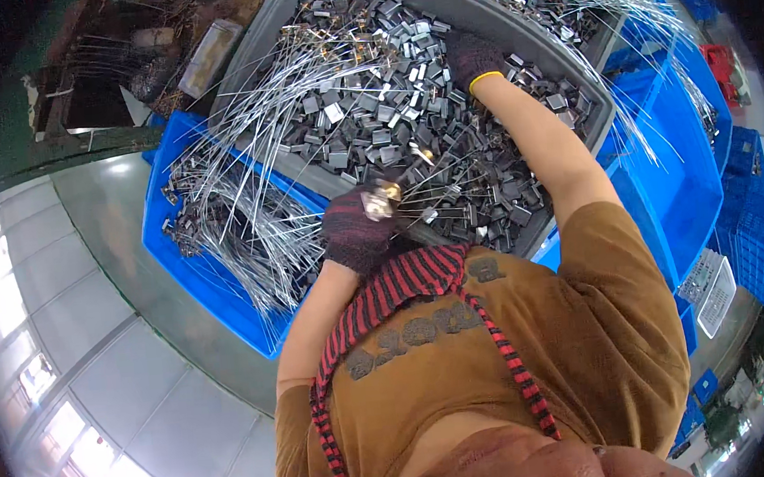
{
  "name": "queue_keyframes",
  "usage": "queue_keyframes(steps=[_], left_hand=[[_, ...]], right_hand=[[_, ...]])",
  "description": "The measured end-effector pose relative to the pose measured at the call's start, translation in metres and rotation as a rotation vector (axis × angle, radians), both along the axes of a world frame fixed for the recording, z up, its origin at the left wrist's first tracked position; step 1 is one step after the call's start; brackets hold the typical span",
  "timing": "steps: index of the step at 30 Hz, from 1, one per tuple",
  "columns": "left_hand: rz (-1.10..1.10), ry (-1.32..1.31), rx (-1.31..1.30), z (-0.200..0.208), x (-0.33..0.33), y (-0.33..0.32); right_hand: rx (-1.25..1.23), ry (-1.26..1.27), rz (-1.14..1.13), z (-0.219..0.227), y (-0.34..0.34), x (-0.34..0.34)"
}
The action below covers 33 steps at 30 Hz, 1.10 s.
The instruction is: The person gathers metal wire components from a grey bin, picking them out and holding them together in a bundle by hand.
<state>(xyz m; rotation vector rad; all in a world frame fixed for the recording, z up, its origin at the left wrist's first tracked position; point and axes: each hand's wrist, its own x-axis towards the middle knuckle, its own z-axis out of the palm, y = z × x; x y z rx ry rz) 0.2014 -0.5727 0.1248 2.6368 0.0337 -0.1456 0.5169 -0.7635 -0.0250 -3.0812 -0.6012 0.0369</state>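
Observation:
My left hand, in a dark knitted glove, is closed at the near left edge of a grey bin. Shiny metal pieces with thin wires show at its fingers, somewhat blurred. My right hand, gloved with a yellow cuff, reaches to the far right part of the bin, onto a heap of small dark metal blocks. Its fingertips are hidden, so I cannot see whether it grips one. A fan of long silvery wires with brassy ends lies across the bin's left side.
A blue bin at the left holds several wired metal parts. Blue bins stand at the right, with wires hanging over one. Another grey bin of blocks sits at the far right. Blue crates and a white basket lie beyond.

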Motion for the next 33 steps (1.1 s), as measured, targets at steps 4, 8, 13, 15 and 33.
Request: queue_keyframes(steps=[4, 8, 13, 15, 33], left_hand=[[-0.256, 0.094, -0.040, 0.000, -0.014, -0.010], [-0.277, -0.028, -0.077, -0.032, -0.019, -0.015], [-0.319, -0.468, 0.058, -0.037, -0.037, -0.002], [-0.243, -0.225, -0.083, -0.028, -0.040, -0.004], [0.018, 0.007, -0.850, 0.024, -0.033, -0.016]], right_hand=[[-0.046, 0.017, 0.002, 0.047, 0.020, -0.016], [0.087, 0.084, -0.119, -0.001, -0.045, 0.004], [-0.206, 0.314, -0.032, 0.037, -0.039, -0.029], [-0.136, 0.274, -0.051, 0.048, -0.051, -0.039], [0.999, 0.014, 0.373, 0.072, -0.103, -0.084]])
